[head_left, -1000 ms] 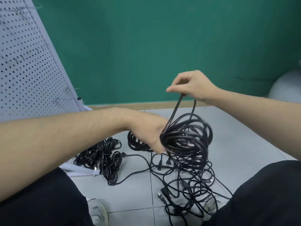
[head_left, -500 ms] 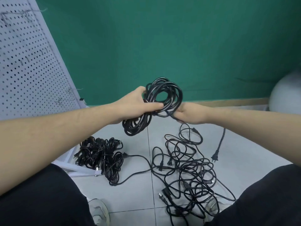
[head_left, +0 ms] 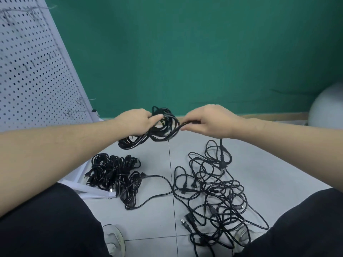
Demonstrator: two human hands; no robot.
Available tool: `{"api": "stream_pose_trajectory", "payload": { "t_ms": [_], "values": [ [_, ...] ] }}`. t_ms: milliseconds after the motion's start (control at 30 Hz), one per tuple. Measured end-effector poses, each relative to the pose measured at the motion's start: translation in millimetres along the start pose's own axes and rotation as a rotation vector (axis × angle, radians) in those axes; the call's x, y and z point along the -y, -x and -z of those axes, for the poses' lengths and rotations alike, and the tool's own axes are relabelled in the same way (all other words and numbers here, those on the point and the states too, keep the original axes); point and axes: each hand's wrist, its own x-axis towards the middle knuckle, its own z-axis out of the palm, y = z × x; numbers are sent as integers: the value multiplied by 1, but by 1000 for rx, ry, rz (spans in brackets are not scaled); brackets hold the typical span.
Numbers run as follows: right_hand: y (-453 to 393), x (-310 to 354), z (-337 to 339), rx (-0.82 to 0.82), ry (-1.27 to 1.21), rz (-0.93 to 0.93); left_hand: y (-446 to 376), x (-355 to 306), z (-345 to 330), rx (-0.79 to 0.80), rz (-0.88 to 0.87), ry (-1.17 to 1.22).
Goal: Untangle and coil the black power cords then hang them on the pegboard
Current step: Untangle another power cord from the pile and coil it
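Observation:
My left hand (head_left: 136,123) grips a coiled black power cord (head_left: 157,129) held above the floor, its loops drooping down to the left. My right hand (head_left: 209,120) pinches a strand of that same cord at the coil's right side; the cord's loose end hangs below this hand. On the floor to the right lies a tangle of black cords (head_left: 217,193) with several plugs. A pile of coiled cords (head_left: 115,173) rests on the floor at left. The white pegboard (head_left: 27,71) leans at the upper left with a few hooks on it.
My dark-trousered legs fill both lower corners and my shoes (head_left: 113,240) stand on the grey tiled floor (head_left: 157,216). The pegboard's white base frame (head_left: 89,190) lies beside the coiled pile. A green wall stands ahead; a grey ball (head_left: 328,106) sits at right.
Both hands rose with the coil, then lowered it slightly. My right hand moved from beneath the coil to pinching a strand at its right side.

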Motion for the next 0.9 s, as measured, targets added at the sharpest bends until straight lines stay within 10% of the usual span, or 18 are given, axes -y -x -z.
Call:
{"api": "stream_pose_trajectory", "payload": {
  "t_ms": [200, 433, 633, 900],
  "values": [
    [-14, -10, 9, -269, -403, -151, 15, -33, -1, 73, -263, -38],
    [-6, -25, 12, -137, -513, -214, 27, -35, -1, 57, -650, 38],
    [9, -46, -6, 5, -336, -378, 37, -41, -1, -52, -502, 678],
    [6, -13, -23, 322, -561, -479, 12, -38, -5, -316, -130, 656]
  ]
}}
